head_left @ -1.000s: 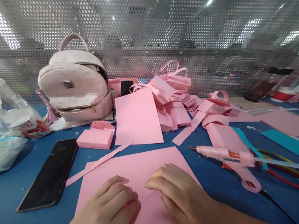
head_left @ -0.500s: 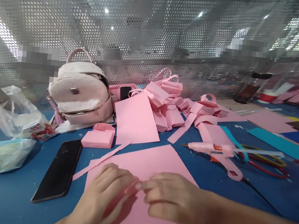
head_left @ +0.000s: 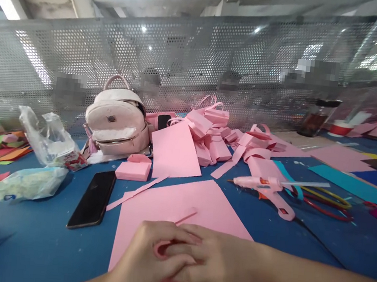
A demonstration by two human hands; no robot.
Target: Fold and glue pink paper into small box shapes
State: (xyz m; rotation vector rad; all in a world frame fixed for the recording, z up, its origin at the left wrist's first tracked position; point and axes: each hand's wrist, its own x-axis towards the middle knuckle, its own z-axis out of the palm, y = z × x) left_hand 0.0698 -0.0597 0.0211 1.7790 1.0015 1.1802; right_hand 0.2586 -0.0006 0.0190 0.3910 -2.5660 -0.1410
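Both of my hands meet over a large pink paper sheet (head_left: 155,205) lying on the blue table. Between them is a pink paper strip (head_left: 160,249), bent into a curl, with one end sticking out beyond the fingers. My left hand (head_left: 154,254) is closed on the curled part. My right hand (head_left: 212,264) presses its fingers against the same strip and covers much of it. Past the sheet's left corner lies a thin pink strip (head_left: 136,192). A small pink paper box (head_left: 133,170) stands behind that strip.
A black phone (head_left: 93,200) lies left of the sheet. On the right are a pink glue gun (head_left: 271,188) with a cord and scissors (head_left: 330,205). Behind stand a pale backpack (head_left: 119,120) and a heap of pink paper boxes (head_left: 209,134). Plastic bags (head_left: 31,183) lie left.
My hands have come closer together and lower in view, and the strip between them now shows as a curl. The view has tilted up and turned left.
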